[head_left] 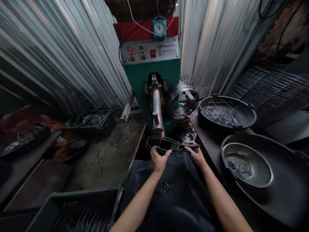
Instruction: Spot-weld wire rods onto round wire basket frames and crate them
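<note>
Your left hand [159, 159] pinches a wire frame [172, 140] under the machine [135, 77]'s metal arm [156, 101]; your right hand [196, 156] grips a dark tool [193, 146] at the frame's right end. Wire bits [166, 186] lie on your apron [185, 183]. To your right, a bowl [262, 181] sits in a pan [287, 180].

A teal clock [159, 27] with a white dial stands upright in front of a red panel [135, 31]; a white cord [141, 25] sags from a dark woven thing [145, 9] at the top edge; corrugated metal sheeting [79, 48] rises on both sides. At far right, wire racks [272, 83] slant beneath a rough brownish wall [271, 42]; at far left, a crumpled red sack [20, 117] lies in shadow.
</note>
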A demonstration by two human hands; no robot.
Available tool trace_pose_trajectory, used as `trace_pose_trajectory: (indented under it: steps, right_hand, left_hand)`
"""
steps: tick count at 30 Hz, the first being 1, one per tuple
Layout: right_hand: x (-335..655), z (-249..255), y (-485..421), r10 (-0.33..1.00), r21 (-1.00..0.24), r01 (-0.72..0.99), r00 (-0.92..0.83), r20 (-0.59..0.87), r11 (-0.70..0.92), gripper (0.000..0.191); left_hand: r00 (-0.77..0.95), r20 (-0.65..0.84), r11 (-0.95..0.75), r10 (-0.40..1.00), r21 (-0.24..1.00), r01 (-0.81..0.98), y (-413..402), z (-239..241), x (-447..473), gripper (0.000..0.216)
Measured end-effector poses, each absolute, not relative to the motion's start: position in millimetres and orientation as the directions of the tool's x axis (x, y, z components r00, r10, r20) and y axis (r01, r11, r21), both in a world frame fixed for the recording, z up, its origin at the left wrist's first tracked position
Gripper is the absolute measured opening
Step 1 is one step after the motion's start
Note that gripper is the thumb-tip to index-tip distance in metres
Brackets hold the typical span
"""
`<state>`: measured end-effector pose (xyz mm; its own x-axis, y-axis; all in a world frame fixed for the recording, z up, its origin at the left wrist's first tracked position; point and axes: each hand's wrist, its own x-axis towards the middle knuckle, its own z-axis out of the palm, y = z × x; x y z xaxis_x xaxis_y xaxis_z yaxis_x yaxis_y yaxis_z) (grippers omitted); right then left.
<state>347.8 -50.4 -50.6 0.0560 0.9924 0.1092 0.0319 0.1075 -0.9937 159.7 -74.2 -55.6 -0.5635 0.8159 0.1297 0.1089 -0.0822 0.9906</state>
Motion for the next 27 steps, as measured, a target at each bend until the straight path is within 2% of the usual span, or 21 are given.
trace_pose_trajectory:
  steps: [7,12,15,18,20,22,24,27]
  right_hand:
    - [348.9,-40.2,-52.5,0.991,-0.991,0.028,-0.009,0.132,0.132,0.023]
    - [348.2,-49.7,-50.3,0.984,-0.995,-0.056,0.16,0.076,0.086,0.027]
    - [350.2,-48.8,-49.7,0.969,-0.994,-0.043,0.23,0.085,0.098,0.033]
    - [352.1,-39.3,-50.0,0.992,-0.991,0.079,0.056,0.112,0.107,0.03]
    - [352.8,-31.2,-49.7,0.989,-0.977,0.162,-0.061,0.131,0.14,0.028]
    - [353.4,-23.8,-49.4,0.984,-0.966,0.199,-0.103,0.145,0.163,0.029]
    - [353.0,-17.9,-49.9,0.98,-0.953,0.241,-0.116,0.159,0.183,0.029]
    - [348.1,-11.9,-52.9,0.965,-0.9,0.35,-0.121,0.232,0.26,0.025]
  left_hand:
    - [-0.521,0.105,-0.084,0.847,0.994,0.064,-75.9,-56.6,159.3,0.055]
    - [-0.575,0.094,-0.117,0.813,0.993,-0.003,-74.3,-53.8,160.1,0.053]
    - [-0.571,0.15,-0.139,0.807,0.988,0.063,-71.1,-56.1,154.5,0.05]
    - [-0.513,0.272,-0.172,0.814,0.957,0.235,-67.1,-63.7,147.9,0.049]
    - [-0.495,0.28,-0.167,0.822,0.951,0.26,-65.1,-69.9,146.0,0.05]
    - [-0.504,0.195,-0.139,0.842,0.979,0.148,-64.9,-75.2,146.1,0.048]
    - [-0.513,0.07,-0.11,0.856,0.993,-0.048,-66.8,-78.8,146.6,0.044]
    - [-0.507,-0.063,-0.098,0.86,0.954,-0.284,-73.1,-81.5,145.2,0.041]
